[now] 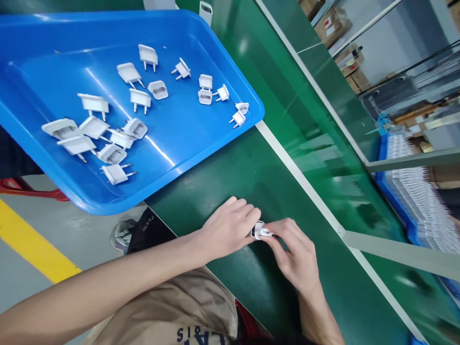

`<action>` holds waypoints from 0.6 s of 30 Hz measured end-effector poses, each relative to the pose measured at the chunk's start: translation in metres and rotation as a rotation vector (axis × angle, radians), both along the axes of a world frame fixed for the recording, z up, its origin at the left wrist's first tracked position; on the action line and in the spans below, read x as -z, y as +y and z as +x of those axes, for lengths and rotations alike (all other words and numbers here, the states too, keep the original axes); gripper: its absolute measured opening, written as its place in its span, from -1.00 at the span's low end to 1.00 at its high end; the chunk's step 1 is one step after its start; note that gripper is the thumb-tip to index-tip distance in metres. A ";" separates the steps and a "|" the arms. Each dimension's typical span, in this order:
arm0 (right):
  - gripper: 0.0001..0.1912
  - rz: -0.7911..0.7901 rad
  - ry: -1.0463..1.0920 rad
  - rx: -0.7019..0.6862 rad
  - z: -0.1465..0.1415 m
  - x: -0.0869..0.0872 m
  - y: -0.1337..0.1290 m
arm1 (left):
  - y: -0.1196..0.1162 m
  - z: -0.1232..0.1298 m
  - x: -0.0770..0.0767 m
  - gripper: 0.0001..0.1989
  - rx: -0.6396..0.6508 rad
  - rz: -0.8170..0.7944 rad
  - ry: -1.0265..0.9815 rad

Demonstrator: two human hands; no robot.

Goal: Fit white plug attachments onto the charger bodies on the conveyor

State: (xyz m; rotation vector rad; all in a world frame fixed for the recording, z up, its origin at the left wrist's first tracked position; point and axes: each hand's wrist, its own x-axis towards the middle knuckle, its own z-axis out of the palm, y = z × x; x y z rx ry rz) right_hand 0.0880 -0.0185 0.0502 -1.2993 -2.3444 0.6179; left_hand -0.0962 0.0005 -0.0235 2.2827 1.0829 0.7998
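Note:
Over the green tabletop [283,191], my two hands meet at a small white plug part [259,230]. My left hand [230,225] is closed around one end of it, with the fingers curled over and hiding much of the part. From the other side, my right hand [293,249] pinches it between thumb and fingertips. A dark opening shows on the part beside my left fingers. Whether it is one piece or two pressed together, I cannot tell. Beyond my left hand, a blue tray [187,158] carries several loose white two-pin plug parts [141,99], lying at various angles.
A white rectangular housing [206,13] stands behind the tray. A pale strip [305,177] runs across the table, and a light metal bar [398,251] crosses at right. Past it, a blue tray [395,191] holds densely packed white parts. Cardboard boxes [332,26] sit at upper right.

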 end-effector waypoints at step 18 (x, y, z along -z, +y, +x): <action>-0.79 0.130 -0.077 -0.056 0.000 0.024 -0.004 | 0.001 -0.002 0.001 -0.69 -0.012 0.072 0.008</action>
